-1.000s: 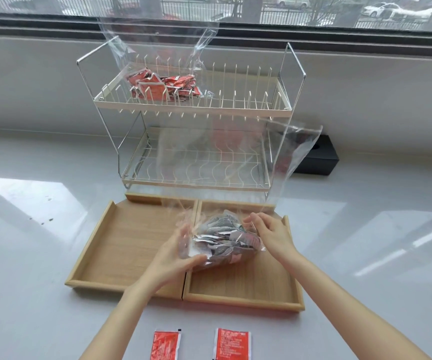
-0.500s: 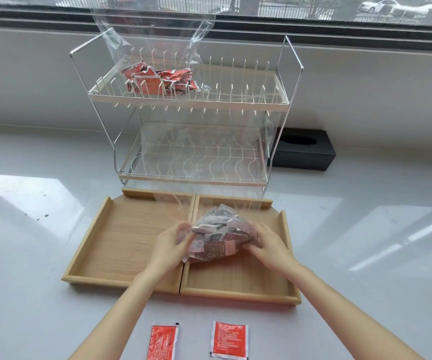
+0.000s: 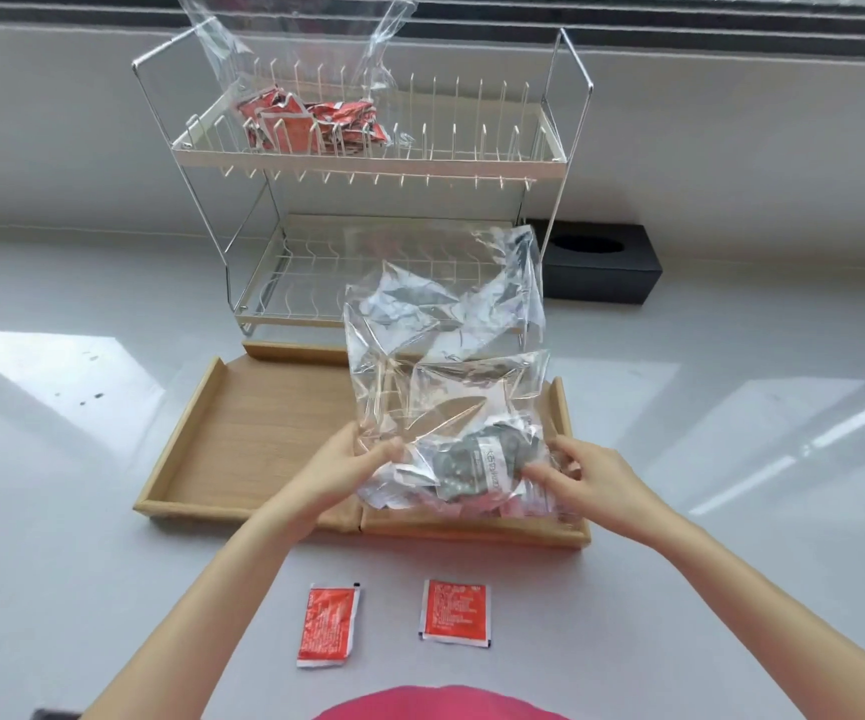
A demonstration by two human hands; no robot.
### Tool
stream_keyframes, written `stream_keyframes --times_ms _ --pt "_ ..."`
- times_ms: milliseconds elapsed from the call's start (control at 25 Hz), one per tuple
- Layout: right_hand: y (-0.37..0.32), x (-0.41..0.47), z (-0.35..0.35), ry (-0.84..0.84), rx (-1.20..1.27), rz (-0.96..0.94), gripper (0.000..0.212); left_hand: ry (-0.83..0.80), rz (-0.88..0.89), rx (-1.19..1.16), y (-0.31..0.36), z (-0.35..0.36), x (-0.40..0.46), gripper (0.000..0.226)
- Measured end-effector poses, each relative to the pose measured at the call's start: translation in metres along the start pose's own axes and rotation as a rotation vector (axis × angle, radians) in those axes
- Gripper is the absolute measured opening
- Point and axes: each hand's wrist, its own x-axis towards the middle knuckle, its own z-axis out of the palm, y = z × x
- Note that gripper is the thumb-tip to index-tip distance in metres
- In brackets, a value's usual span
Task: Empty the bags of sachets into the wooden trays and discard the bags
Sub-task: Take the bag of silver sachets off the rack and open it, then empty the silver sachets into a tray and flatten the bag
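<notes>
A clear plastic bag of silver and grey sachets is held over the right wooden tray. My left hand grips the bag's left side and my right hand grips its right side near the sachets. The bag's crumpled upper part stands up in front of the rack. The left wooden tray beside it holds nothing. A second clear bag with red sachets sits on the top shelf of the wire dish rack.
Two loose red sachets lie on the white counter near me, one on the left and one on the right. A black box stands behind the rack's right side. A window ledge runs along the back.
The bag's upper part has crumpled and dropped lower toward me. Both hands have shifted their hold on the bag, the sachets now nearer the tray's front. The camera has moved closer.
</notes>
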Motion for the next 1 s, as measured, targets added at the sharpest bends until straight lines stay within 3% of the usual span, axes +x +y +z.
stream_keyframes --times_ms 320,440,560,720,920,1000 --pt "0.003 -0.034 -0.015 -0.093 0.067 0.132 0.024 -0.304 -0.040 -0.006 -0.017 0.007 -0.018 0.067" --pt "-0.002 -0.038 -0.017 -0.119 0.023 0.172 0.033 -0.297 -0.103 -0.025 -0.016 0.012 -0.023 0.086" --pt "-0.001 -0.039 -0.017 -0.098 0.017 0.216 0.041 -0.222 -0.129 -0.023 -0.012 0.017 -0.029 0.071" --pt "-0.002 -0.041 -0.020 -0.131 0.149 0.279 0.037 -0.292 -0.162 -0.189 -0.009 0.013 -0.041 0.066" --pt "-0.011 -0.041 -0.028 -0.109 0.325 0.295 0.025 -0.245 -0.167 -0.159 0.003 0.009 -0.050 0.019" --pt "-0.015 -0.036 -0.034 -0.080 0.453 0.289 0.032 -0.206 -0.147 -0.138 0.006 0.008 -0.046 0.026"
